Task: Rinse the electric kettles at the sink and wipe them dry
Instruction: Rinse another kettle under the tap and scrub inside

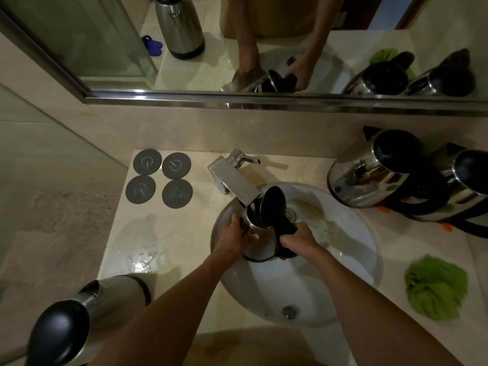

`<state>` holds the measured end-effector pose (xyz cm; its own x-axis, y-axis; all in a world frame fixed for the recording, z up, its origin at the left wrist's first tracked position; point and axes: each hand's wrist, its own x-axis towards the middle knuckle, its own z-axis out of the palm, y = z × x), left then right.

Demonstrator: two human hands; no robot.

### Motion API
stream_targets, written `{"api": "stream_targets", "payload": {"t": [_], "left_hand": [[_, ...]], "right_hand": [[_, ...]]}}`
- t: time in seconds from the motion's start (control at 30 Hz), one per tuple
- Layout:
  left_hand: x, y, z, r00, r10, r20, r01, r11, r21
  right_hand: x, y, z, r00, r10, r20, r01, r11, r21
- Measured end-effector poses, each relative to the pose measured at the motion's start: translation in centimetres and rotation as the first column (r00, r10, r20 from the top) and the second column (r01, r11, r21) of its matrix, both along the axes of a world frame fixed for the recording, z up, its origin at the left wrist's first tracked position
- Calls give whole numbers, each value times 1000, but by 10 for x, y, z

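A steel jug [87,313] with a black lid stands at the counter's [169,233] front left corner, leaning into the frame. Behind it, in the back left corner, four grey discs [161,178] lie flat in a two-by-two square, each just beside its neighbours. A wet patch [142,260] shines on the counter between the discs and the jug.

The tap [232,178] rises from the back edge and reaches out over the left part of the sink [351,273]. Right under its spout the kettle [260,233] is held over the basin, tilted, its black lid [273,206] swung open and standing up. The left hand [236,235] grips the kettle's steel body on the left side, fingers curled around it near the rim. The right hand [298,240] is wrapped around the black handle [286,231], fingers closed tight on it. Whether water runs from the spout cannot be told.

The drain [290,213] shows just right of the open lid, and the overflow hole [290,311] sits at the basin's front wall.

At the counter's back right corner two more kettles stand side by side and touching: the nearer one [375,175] tilted with its black lid shut, the far one [464,186] partly cut off by the frame's edge. A green cloth [435,289] lies bunched near the front right edge, apart from the sink.

The mirror [264,48] above the back wall repeats the hands, kettles and jug.
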<state>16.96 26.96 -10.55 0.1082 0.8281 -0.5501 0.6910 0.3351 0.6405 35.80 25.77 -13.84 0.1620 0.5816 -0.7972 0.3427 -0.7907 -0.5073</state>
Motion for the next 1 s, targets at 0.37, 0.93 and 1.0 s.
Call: {"api": "stream_targets", "payload": {"t": [0.37, 0.93, 1.0], "left_hand": [[3, -2, 0, 1000, 28, 14, -28, 1000, 0], [3, 1, -5, 997, 69, 33, -68, 998, -6], [3, 0, -6, 997, 69, 33, -69, 998, -7]], "right_hand": [[6, 2, -5, 999, 38, 2, -38, 999, 30], [8, 12, 3, 995, 97, 4, -97, 994, 55], [10, 12, 0, 995, 101, 7, -101, 993, 58]]}}
